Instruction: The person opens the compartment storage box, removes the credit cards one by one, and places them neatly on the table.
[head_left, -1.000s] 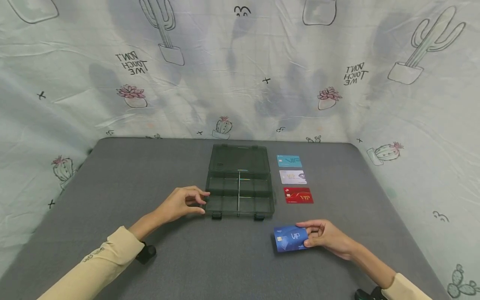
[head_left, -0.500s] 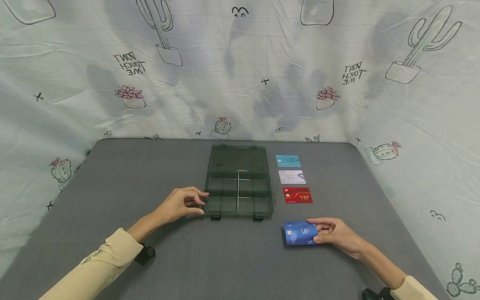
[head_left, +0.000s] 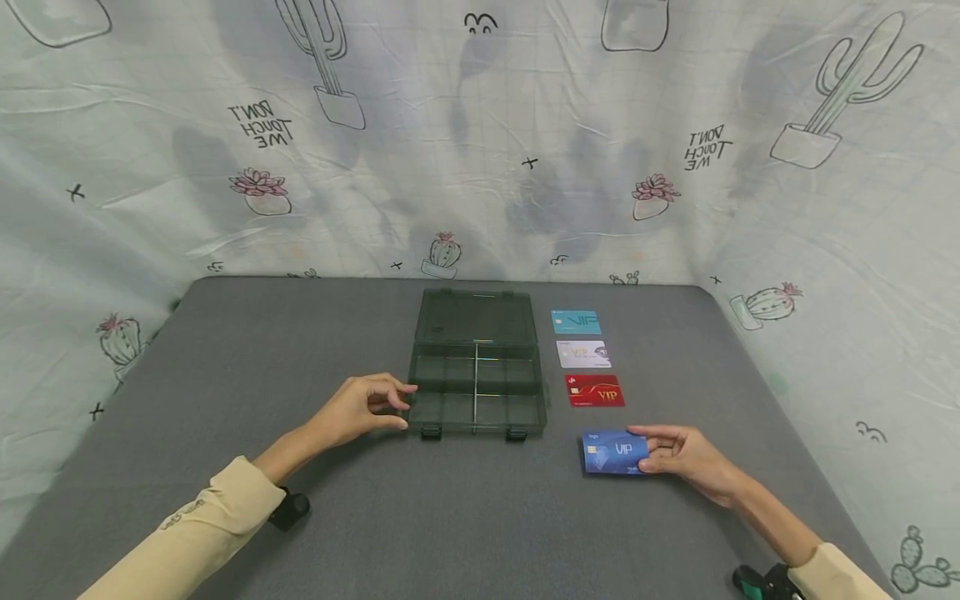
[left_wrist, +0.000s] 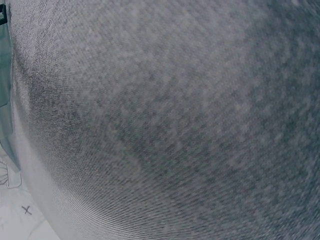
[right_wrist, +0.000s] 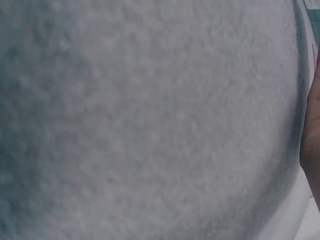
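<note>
Head view shows you a grey felt-covered table (head_left: 300, 350) with a cactus-print cloth (head_left: 480, 150) hung behind and to both sides. Near the middle stands a smoky translucent compartment box (head_left: 477, 375), its lid (head_left: 477, 317) folded back flat and its dividers bare. Your left hand (head_left: 360, 410) rests at the box's left wall, fingertips curled against the near corner as if steadying it. Just right of the box, three VIP cards lie in a column, apart from one another: a teal card (head_left: 576, 322) farthest, a white card (head_left: 583, 354) next, a red card (head_left: 594, 390) nearest.

Your right hand (head_left: 686, 454) pinches the blue VIP card (head_left: 615, 452) by its right short edge, thumb over and fingers under. The card sticks out leftward from your fingers, low over the felt or touching it, just this side of the red card and right of the box's near right latch (head_left: 514, 433).

The blue card likely handles light, thin and stiff with a slick face, so hold it by the edges. Both wrist views give only blurred felt; the right one catches a sliver of hand (right_wrist: 312, 125).
</note>
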